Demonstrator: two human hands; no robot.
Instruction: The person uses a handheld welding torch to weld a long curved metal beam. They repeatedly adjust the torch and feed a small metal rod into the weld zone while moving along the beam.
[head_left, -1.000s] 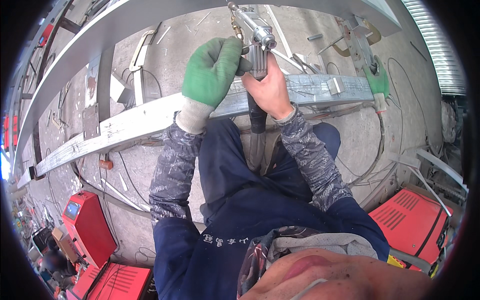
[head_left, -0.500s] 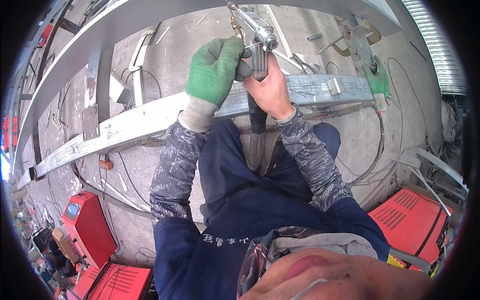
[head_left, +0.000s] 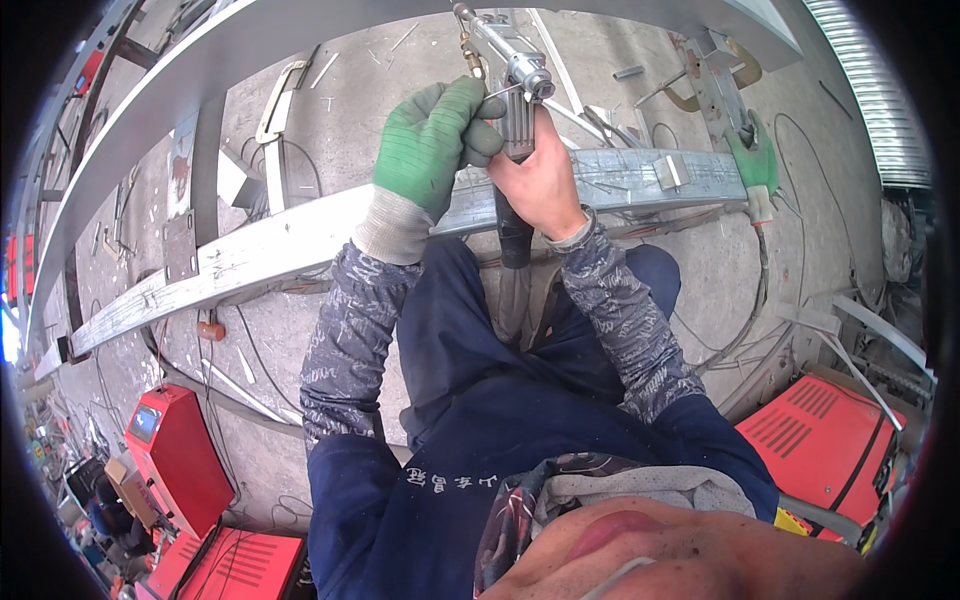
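Red welding machine [head_left: 175,455]: lower left, on the floor, well apart from the hands.

Steel rail [head_left: 250,262]: long axis runs left to right across the frame, beneath both hands.

Left hand [head_left: 430,150]: green glove, fingers curled against the front of the welding torch [head_left: 515,90], steadying it.

Welding torch: above the rail at centre, nozzle pointing up and away from the body, hose dropping toward the lap.

Right hand [head_left: 540,180]: bare, clamped on the torch grip; touching the left.

Spare green glove [head_left: 755,165]: right, on the rail's end.

Open concrete floor beyond the rail.
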